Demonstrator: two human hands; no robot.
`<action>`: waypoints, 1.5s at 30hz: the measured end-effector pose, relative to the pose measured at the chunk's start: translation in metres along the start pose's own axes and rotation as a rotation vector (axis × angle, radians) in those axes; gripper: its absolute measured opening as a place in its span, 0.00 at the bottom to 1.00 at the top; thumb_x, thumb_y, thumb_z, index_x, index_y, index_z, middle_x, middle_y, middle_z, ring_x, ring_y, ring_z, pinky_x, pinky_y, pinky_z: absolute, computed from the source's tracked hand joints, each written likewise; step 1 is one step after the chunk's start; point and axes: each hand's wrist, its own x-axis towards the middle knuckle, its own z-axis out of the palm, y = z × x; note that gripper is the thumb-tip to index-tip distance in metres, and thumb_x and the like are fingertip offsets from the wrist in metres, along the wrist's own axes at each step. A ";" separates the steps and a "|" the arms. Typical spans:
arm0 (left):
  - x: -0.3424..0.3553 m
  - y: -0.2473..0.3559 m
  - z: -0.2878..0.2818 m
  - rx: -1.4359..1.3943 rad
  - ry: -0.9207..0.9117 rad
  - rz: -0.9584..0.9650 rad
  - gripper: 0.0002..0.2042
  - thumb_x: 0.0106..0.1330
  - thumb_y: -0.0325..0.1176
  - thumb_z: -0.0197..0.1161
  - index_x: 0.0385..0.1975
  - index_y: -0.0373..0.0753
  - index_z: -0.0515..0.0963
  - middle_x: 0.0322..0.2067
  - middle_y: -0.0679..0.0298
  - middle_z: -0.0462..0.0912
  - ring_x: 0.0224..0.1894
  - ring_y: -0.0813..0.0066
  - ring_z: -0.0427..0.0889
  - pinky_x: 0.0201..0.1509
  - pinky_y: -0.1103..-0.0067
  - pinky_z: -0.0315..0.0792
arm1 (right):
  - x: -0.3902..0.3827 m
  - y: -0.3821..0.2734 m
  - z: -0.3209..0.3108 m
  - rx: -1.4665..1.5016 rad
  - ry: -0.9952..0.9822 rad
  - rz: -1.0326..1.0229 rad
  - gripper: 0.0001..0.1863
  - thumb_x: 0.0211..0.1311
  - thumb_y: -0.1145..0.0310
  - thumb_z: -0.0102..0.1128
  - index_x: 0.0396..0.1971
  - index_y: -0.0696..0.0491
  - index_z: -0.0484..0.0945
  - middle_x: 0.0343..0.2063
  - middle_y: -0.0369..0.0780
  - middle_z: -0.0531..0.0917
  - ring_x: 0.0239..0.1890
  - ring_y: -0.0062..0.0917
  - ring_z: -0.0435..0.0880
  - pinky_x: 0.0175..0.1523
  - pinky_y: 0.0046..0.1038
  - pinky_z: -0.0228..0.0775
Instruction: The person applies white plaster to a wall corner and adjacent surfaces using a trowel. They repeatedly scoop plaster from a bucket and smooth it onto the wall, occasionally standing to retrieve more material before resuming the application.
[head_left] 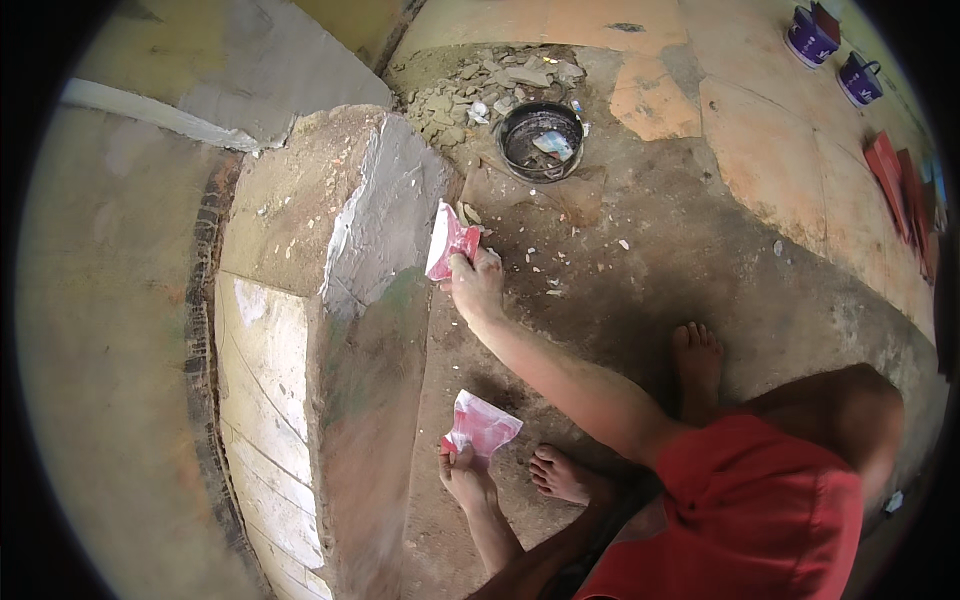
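My right hand grips a red plastic putty spreader smeared with white, its blade beside the face of a low wall. Wet-looking grey plaster covers part of that wall's top and upper side. Lower and nearer me, my left hand is closed around a second red spreader, its wide blade coated with whitish paste. This one is held apart from the wall, over the floor.
A black bucket with a pale lump inside stands beyond my right hand, next to broken rubble. Two purple pails and reddish boards lie along the right. My bare feet are on the dirty floor.
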 end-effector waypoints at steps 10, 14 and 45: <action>-0.008 -0.008 -0.018 -0.023 0.056 -0.024 0.18 0.63 0.13 0.58 0.53 0.34 0.75 0.45 0.61 0.82 0.43 0.69 0.83 0.48 0.72 0.78 | 0.116 -0.053 0.036 -0.345 0.178 -0.361 0.17 0.62 0.63 0.58 0.30 0.66 0.82 0.28 0.59 0.85 0.34 0.50 0.88 0.43 0.47 0.80; -0.010 -0.006 -0.011 0.004 0.015 -0.040 0.18 0.64 0.14 0.59 0.53 0.35 0.75 0.45 0.60 0.82 0.43 0.69 0.83 0.48 0.72 0.78 | 0.007 -0.115 0.033 -0.346 0.000 -0.444 0.10 0.68 0.67 0.58 0.35 0.60 0.81 0.29 0.49 0.86 0.30 0.45 0.86 0.38 0.45 0.76; -0.012 -0.011 -0.018 -0.017 0.038 -0.027 0.18 0.64 0.14 0.56 0.54 0.34 0.75 0.46 0.58 0.83 0.45 0.67 0.85 0.52 0.72 0.80 | 0.147 -0.052 0.015 0.245 0.036 0.216 0.16 0.68 0.70 0.56 0.42 0.70 0.76 0.42 0.57 0.84 0.39 0.42 0.91 0.35 0.34 0.87</action>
